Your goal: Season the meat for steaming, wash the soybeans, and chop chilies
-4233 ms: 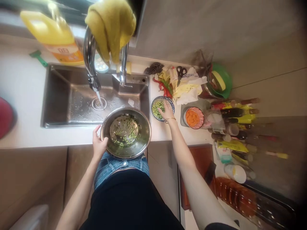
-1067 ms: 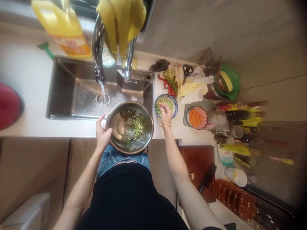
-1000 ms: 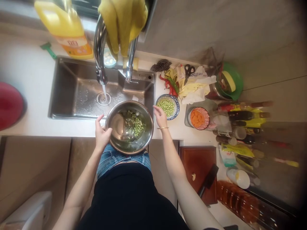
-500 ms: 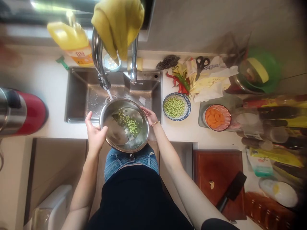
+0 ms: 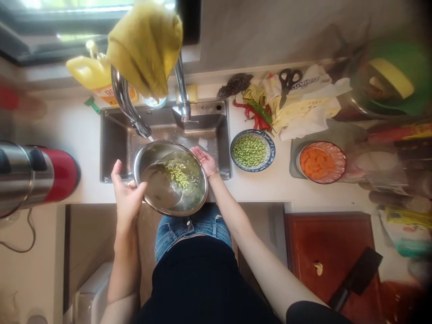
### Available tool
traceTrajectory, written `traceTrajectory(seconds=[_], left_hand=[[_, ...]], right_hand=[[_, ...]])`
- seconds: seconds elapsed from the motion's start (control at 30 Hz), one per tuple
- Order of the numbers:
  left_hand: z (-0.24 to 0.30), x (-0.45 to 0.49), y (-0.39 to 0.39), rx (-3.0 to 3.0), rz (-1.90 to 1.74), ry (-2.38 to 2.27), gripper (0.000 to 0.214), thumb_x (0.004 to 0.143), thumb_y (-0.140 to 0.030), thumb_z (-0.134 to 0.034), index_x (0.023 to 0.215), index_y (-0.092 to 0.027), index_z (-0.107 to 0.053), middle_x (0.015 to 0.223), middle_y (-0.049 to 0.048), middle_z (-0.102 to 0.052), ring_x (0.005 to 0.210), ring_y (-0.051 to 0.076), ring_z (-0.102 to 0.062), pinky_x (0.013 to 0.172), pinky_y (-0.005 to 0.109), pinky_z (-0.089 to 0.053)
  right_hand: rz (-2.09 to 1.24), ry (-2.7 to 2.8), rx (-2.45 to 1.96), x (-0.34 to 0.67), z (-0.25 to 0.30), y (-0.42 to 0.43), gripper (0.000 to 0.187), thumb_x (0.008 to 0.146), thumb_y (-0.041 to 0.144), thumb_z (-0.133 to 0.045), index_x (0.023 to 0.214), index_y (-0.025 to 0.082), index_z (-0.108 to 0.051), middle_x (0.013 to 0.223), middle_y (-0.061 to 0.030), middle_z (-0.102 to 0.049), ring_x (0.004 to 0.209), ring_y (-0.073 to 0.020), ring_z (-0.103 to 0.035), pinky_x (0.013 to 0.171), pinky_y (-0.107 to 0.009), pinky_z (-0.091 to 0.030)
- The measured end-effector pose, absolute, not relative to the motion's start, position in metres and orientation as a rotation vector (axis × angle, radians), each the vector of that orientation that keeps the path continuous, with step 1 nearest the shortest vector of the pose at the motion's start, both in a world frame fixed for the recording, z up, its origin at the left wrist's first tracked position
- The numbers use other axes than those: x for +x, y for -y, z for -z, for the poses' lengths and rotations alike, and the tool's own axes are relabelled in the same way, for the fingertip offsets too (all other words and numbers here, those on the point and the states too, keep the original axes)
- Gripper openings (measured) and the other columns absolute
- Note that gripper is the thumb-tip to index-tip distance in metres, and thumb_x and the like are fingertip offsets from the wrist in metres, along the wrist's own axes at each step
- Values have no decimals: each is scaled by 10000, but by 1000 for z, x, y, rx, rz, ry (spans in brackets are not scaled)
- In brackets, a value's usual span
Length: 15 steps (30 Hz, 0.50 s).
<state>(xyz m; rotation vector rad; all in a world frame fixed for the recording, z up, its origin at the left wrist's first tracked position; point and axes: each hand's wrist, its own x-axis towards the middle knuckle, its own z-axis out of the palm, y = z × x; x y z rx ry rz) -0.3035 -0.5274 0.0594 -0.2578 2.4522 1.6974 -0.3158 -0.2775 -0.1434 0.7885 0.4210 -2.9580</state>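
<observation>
A round metal bowl (image 5: 151, 173) is held tilted over the sink's front edge, with water and several green beans (image 5: 180, 176) in it. My left hand (image 5: 129, 191) grips its left rim, thumb on top and the other fingers partly hidden behind. At the right rim, my right hand (image 5: 205, 161) bears against the bowl with its palm turned up and fingers stretched along the edge; their exact contact is hard to see. Water runs from the faucet (image 5: 143, 130) near the bowl's far rim. A yellow cloth (image 5: 146, 49) hangs over the faucet.
The steel sink (image 5: 114, 148) lies beyond the bowl. To its right are a patterned bowl of green beans (image 5: 249, 150), red chillies (image 5: 258, 119) and a bowl of carrot pieces (image 5: 315, 163). A cleaver (image 5: 366, 270) lies on the brown cutting board (image 5: 303, 243). A red-and-steel appliance (image 5: 59, 175) stands left.
The bowl and both hands have shifted slightly left relative to the sink. My right palm shows more than before. The camera view has turned a little.
</observation>
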Motion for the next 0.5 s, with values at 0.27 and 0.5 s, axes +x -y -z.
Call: traceTrajectory(seconds=[0.27,0.5], left_hand=[[-78,-306,511,-293,-1689,-2437,1009,634,-149,-708,1506,-212,-204,514,-136,-384,358,36,-349,370,133,-305],[-85,-304,505,-258,-1682,-2442,1021,622,-130,-707,1509,-187,-204,476,-136,-385,355,42,-346,367,137,-298]], right_hand=[[2947,-320,809,-315,150,279,398,961,162,-264,1016,146,-658,993,-38,-756,1083,-109,-663,1102,-298,-415],[2947,-380,834,-318,161,283,341,918,155,-342,1029,192,-662,989,-11,-756,1092,-107,-659,1046,-314,-478]])
